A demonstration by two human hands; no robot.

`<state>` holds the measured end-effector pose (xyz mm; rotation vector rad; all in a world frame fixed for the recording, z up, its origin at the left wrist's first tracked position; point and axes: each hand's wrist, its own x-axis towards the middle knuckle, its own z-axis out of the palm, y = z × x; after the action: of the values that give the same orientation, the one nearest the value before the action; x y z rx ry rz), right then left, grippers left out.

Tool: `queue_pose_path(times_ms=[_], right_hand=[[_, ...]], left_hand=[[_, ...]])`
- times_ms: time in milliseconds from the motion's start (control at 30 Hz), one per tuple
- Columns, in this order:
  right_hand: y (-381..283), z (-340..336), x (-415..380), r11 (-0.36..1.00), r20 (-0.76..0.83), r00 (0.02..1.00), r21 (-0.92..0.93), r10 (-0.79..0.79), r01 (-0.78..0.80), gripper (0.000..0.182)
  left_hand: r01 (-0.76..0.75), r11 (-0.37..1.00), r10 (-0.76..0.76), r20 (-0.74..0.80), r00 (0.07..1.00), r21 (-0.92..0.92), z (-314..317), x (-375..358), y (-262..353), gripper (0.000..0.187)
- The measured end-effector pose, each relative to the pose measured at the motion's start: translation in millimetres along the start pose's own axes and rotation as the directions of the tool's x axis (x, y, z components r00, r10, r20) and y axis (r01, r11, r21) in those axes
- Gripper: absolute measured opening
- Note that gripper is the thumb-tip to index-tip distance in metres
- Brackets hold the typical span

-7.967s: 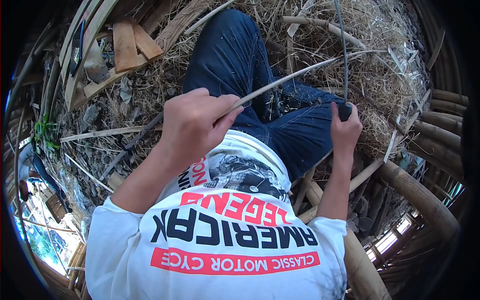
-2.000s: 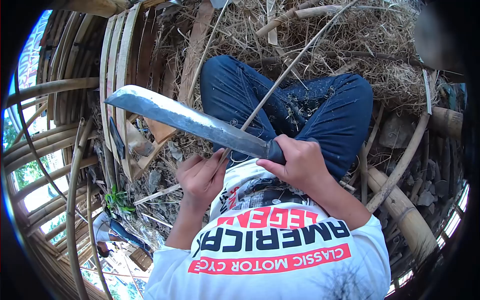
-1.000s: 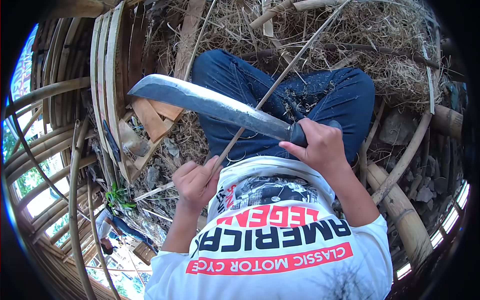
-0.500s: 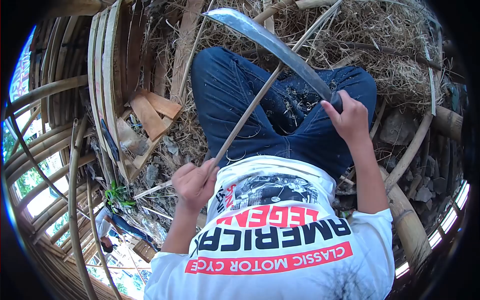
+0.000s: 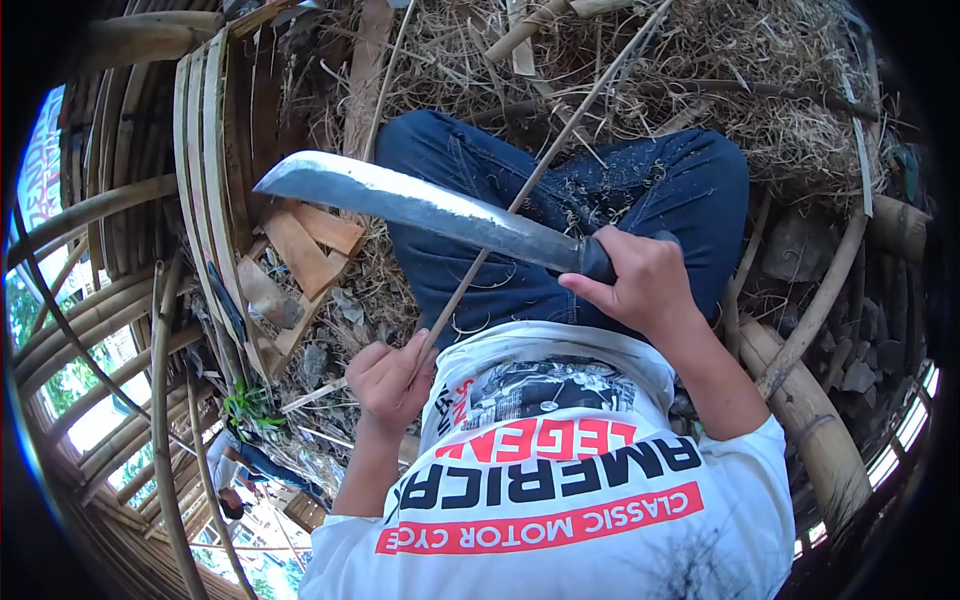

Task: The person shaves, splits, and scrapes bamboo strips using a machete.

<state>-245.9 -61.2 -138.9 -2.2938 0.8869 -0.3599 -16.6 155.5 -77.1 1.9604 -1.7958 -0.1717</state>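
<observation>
My left hand (image 5: pixel 392 380) is closed around a thin bamboo strip (image 5: pixel 462 290) close to my waist. From there the strip runs up and to the right across my lap, past my knees. A machete (image 5: pixel 410 205) with a long, broad, curved-tip blade lies across the strip in this view. Its dark handle is wrapped by the fingers of my right hand (image 5: pixel 640 280), over my right thigh. The blade points left, its tip beyond my left knee. Fine curled shavings cling to my dark jeans (image 5: pixel 440 250).
Dry shavings (image 5: pixel 780 150) cover the ground ahead. Wood offcuts (image 5: pixel 300 245) and upright slats (image 5: pixel 205 180) stand to the left, near bamboo poles (image 5: pixel 160 400). On the right are a thick bamboo pole (image 5: pixel 815 420) and stones (image 5: pixel 795 250). Another person (image 5: pixel 240 465) is farther off, lower left.
My right hand has brought the machete back toward my body and leftward along the strip, its blade turning flatter across the view. My left hand keeps its grip in nearly the same place.
</observation>
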Motion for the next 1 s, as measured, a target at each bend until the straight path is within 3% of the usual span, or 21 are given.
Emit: queue_pose_path(times_ms=[100, 300, 500, 700, 833, 900, 967, 1000], right_hand=[[10, -3, 6, 0.999, -0.003, 0.999, -0.010, -0.032, 0.032, 0.053], [73, -11, 25, 0.957, -0.122, 0.962, -0.129, 0.244, -0.259, 0.058], [85, -19, 36, 0.946, -0.126, 0.964, -0.199, 0.236, -0.257, 0.061], [62, -9, 21, 0.990, -0.085, 0.990, -0.077, 0.110, -0.117, 0.059], [82, -14, 32, 0.976, -0.104, 0.989, -0.182, 0.105, -0.122, 0.060], [104, -20, 42, 0.959, -0.097, 0.983, -0.226, 0.155, -0.173, 0.060], [120, -31, 54, 0.909, -0.152, 0.945, -0.266, 0.289, -0.321, 0.061], [129, -33, 57, 0.913, -0.203, 0.944, -0.268, 0.260, -0.309, 0.061]], left_hand=[[0.002, 1.000, -0.002, -0.007, 1.000, -0.001, 2, -3, -1, 0.029], [0.056, 0.998, -0.055, 0.050, 0.997, -0.002, -1, -15, -4, 0.028], [0.087, 0.996, -0.087, 0.022, 0.996, -0.002, 3, -10, -5, 0.026], [0.094, 0.996, -0.094, 0.043, 0.995, 0.009, -1, -16, -8, 0.025], [0.094, 0.995, -0.095, 0.044, 0.995, 0.016, 6, -25, -15, 0.024], [0.108, 0.994, -0.109, 0.053, 0.993, 0.016, 8, -29, -14, 0.024], [0.151, 0.988, -0.150, 0.057, 0.987, -0.017, 9, -31, -13, 0.024], [0.156, 0.988, -0.155, 0.079, 0.985, -0.012, 8, -33, -13, 0.024]])
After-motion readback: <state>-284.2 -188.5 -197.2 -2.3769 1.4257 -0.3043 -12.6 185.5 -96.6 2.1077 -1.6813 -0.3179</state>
